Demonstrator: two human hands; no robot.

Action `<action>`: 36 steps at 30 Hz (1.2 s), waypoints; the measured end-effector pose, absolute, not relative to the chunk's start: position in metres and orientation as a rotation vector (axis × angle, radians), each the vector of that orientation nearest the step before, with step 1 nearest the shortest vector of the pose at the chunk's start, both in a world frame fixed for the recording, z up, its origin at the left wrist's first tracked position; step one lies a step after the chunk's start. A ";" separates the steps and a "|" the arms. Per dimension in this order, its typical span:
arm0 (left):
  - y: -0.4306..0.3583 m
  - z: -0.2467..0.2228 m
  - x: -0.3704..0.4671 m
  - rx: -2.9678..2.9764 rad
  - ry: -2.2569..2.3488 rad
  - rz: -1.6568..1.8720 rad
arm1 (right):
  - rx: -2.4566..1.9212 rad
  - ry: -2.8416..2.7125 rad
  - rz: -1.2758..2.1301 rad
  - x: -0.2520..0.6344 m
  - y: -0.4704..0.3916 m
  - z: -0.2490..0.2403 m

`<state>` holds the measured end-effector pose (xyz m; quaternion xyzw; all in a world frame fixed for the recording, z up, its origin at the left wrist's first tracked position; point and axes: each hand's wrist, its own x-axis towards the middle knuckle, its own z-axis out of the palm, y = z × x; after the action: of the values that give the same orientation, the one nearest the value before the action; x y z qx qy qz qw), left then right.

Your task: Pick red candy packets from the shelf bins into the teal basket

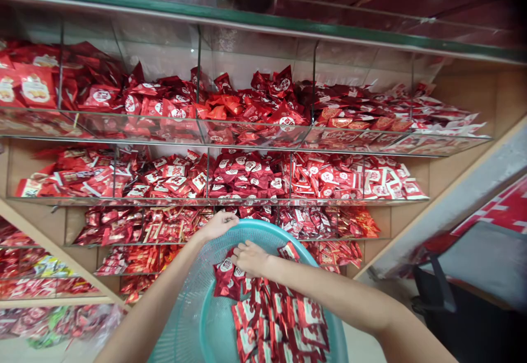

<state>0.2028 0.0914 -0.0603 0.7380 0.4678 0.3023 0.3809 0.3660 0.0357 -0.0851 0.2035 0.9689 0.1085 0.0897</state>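
A turquoise perforated plastic basket (183, 319) fills the lower middle of the view. My left hand (220, 224) is closed at its far left rim, fingers curled over the edge. Inside the basket lies a pile of small red packets (280, 319) with white labels, most of them in rows. My right hand (250, 258) reaches in from the right, its fingers curled on dark red packets (225, 272) with round white labels at the far side of the pile. The fingertips are partly hidden, so how many packets they grip is unclear.
Wooden shelves with glass dividers hold heaps of red packets (247, 171) in front of me. A glass ledge (263, 142) runs across the upper tier. At the lower left are bagged packets (61, 322). A black chair (444, 291) stands at the right.
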 end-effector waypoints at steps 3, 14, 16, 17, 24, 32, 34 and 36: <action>0.091 -0.060 0.203 1.886 1.198 0.773 | 0.532 2.936 0.388 0.368 0.036 -0.087; 0.092 -0.056 0.203 1.955 1.208 0.756 | 0.426 2.978 0.411 0.380 0.044 -0.066; 0.092 -0.055 0.204 1.958 1.208 0.754 | 0.441 2.968 0.411 0.380 0.044 -0.066; 0.092 -0.055 0.205 1.957 1.209 0.751 | 0.449 2.956 0.415 0.380 0.044 -0.067; 0.090 -0.054 0.205 1.958 1.210 0.754 | 0.427 2.937 0.450 0.379 0.046 -0.077; 0.092 -0.057 0.205 1.942 1.199 0.767 | 0.364 2.942 0.448 0.385 0.045 -0.059; 0.091 -0.056 0.205 1.935 1.198 0.763 | 0.374 2.949 0.461 0.386 0.046 -0.057; 0.090 -0.054 0.206 1.934 1.201 0.760 | 0.401 2.946 0.475 0.387 0.047 -0.060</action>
<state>0.2058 0.0902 -0.0545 0.7510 0.4663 0.2951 0.3626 0.3868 0.0473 -0.0600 0.1329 0.9764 0.1573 0.0651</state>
